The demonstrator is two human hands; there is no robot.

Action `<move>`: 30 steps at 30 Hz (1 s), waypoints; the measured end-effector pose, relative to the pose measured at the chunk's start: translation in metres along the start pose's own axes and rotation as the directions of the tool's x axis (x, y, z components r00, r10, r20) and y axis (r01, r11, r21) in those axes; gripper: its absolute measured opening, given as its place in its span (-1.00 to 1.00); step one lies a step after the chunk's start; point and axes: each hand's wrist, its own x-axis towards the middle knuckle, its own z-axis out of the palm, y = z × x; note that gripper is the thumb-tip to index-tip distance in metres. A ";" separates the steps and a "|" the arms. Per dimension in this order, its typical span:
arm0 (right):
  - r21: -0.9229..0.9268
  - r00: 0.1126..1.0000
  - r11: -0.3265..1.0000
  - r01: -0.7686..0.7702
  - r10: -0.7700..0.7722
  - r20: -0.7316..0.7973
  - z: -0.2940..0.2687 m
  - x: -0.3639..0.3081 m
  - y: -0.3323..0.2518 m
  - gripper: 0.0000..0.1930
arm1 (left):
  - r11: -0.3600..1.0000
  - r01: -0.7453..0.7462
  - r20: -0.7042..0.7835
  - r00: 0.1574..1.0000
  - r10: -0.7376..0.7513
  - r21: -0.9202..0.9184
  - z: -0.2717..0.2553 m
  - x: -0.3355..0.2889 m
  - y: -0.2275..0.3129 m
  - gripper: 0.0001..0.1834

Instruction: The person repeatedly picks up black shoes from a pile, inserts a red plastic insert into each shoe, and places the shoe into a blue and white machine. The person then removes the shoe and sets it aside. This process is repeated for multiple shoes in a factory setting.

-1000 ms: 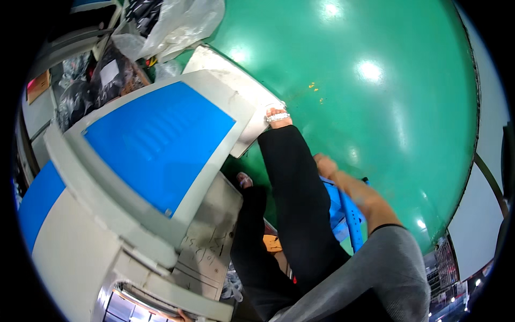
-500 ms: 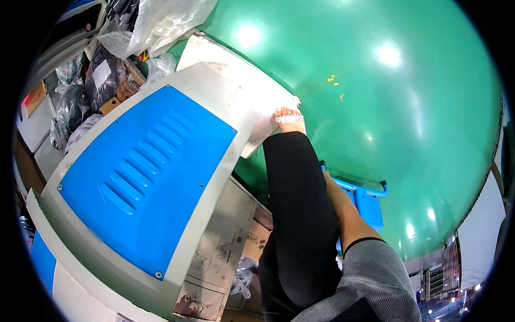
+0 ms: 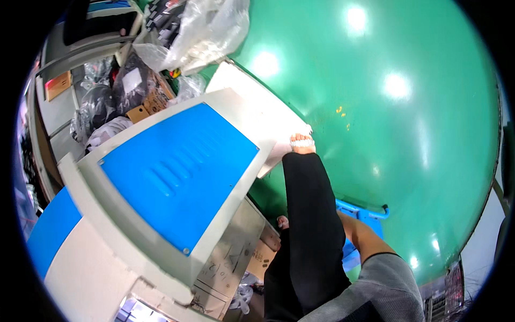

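My right forearm [image 3: 366,236], below a grey sleeve, reaches down along the outer side of my bent leg [image 3: 314,225] in black trousers. My right hand is hidden behind that leg, so its fingers do not show. Nearest to it is a blue tubular-framed thing [image 3: 365,210] with a black end cap, low beside the leg; whether the hand touches it I cannot tell. My left hand is out of view. One foot [image 3: 303,145], in a sandal with a pale strap, rests at the edge of a white machine base [image 3: 263,107].
A white machine housing with a slotted blue panel [image 3: 188,177] fills the left. Clear plastic bags [image 3: 212,32], dark bagged goods [image 3: 99,102] and a cardboard box [image 3: 158,96] lie beyond it. Under the machine stands a marked, pale cabinet [image 3: 230,263]. Green floor [image 3: 429,150] stretches along the right.
The view has shifted, so the machine and my leg sit lower and farther right in the picture. My other foot now shows beside the leg. The right forearm stays alongside the leg.
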 end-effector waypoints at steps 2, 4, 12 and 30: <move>-0.023 0.994 0.996 0.088 -0.089 -0.054 -0.016 -0.012 -0.012 -0.82 | 1.000 0.000 -0.024 1.000 -0.001 -0.025 0.000 -0.005 0.002 -0.29; 0.008 0.977 0.996 0.089 -0.086 -0.196 -0.034 -0.031 -0.018 -0.83 | 0.999 -0.001 -0.044 0.999 -0.001 -0.044 -0.001 -0.010 0.000 -0.29; -0.214 0.845 0.973 -0.085 -0.043 -0.533 -0.176 -0.159 -0.059 -0.98 | 0.995 -0.031 -0.147 0.989 0.017 -0.098 -0.015 -0.038 -0.003 -0.30; -0.620 0.270 0.524 0.585 -0.846 -0.460 -0.188 -0.475 -0.354 -0.83 | -0.342 0.759 0.450 0.618 0.644 -0.554 -0.166 -0.171 0.228 -0.41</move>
